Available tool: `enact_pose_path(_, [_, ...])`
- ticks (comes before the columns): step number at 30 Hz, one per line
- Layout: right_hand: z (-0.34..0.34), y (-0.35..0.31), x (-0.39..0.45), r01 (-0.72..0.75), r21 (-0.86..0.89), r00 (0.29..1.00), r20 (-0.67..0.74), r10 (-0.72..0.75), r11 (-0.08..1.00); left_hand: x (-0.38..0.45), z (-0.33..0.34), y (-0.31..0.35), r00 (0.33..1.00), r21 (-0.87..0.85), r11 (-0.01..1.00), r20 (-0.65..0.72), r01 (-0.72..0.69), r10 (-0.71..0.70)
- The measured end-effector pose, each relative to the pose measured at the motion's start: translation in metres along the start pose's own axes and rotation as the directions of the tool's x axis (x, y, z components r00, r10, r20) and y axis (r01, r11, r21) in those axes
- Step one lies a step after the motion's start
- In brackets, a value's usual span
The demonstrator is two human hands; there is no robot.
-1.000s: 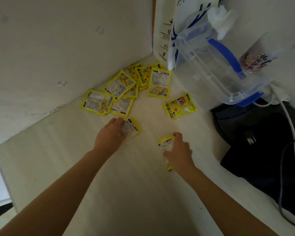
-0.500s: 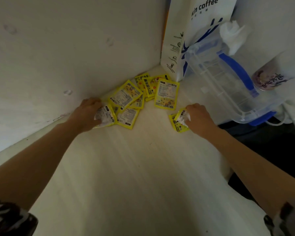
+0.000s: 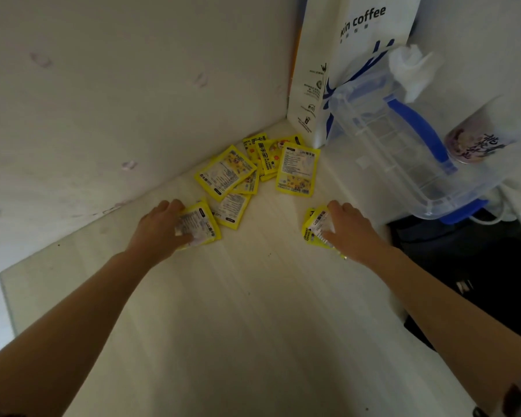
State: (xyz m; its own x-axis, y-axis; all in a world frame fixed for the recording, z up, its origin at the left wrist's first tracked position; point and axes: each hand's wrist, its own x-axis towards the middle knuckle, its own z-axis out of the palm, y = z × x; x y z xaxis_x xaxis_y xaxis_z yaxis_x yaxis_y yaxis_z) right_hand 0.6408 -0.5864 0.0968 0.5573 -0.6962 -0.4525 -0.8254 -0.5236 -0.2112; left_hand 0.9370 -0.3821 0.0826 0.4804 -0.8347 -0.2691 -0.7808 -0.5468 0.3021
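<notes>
Landmark: the white coffee bag (image 3: 343, 70) stands upright in the far corner of the table (image 3: 238, 326). I give every place below from that bag.
Left hand: my left hand (image 3: 160, 227) is well toward me from the bag and off to its left. The fingers are curled over the left packet (image 3: 200, 225) and the thumb is against its near edge, so the hand is grasping it.
Left packet: yellow with its printed label side up, flat on the table or very nearly. Its far corner is just beside the nearest packet of the loose heap (image 3: 253, 170).
Right hand: my right hand (image 3: 351, 233) is toward me from the bag, almost straight out from its foot. It pinches the right packets (image 3: 316, 224) between thumb and fingers.
Right packets: yellow, label side up and tilted. A second yellow edge shows beneath, but I can't tell how many are there.
Loose heap: yellow packets overlapping at the foot of the bag, fanning to its left along the wall.
Clear box (image 3: 403, 152): it has a blue handle and leans against the bag's right side.
Cup (image 3: 475, 136): right of the bag, beyond the box.
Black bag (image 3: 463, 266): right of the coffee bag and nearer me, below the box.
</notes>
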Motion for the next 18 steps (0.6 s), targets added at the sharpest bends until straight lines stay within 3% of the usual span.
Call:
enact_pose_path(7, [0.011,-0.004,-0.016,-0.082,0.316,0.993,0.112,0.049,0.945,-0.018,0.005,0.015,0.985,-0.238,0.957,-0.006,0.164,-0.170])
enact_pose_path(11, [0.005,-0.010,-0.007,-0.051,0.341,0.997,0.077,0.026,0.939,-0.005,-0.005,0.030,0.981,-0.278,0.943,-0.006,0.184,-0.193])
enact_pose_path(16, [-0.021,-0.024,0.029,-0.085,0.587,0.994,-0.005,0.109,0.805,0.037,-0.018,0.052,0.981,-0.451,0.878,-0.028,0.161,-0.194])
enact_pose_path(18, [-0.029,-0.027,0.048,-0.114,0.721,0.982,-0.021,0.186,0.683,0.059,-0.021,0.065,0.980,-0.482,0.863,-0.033,0.154,-0.194])
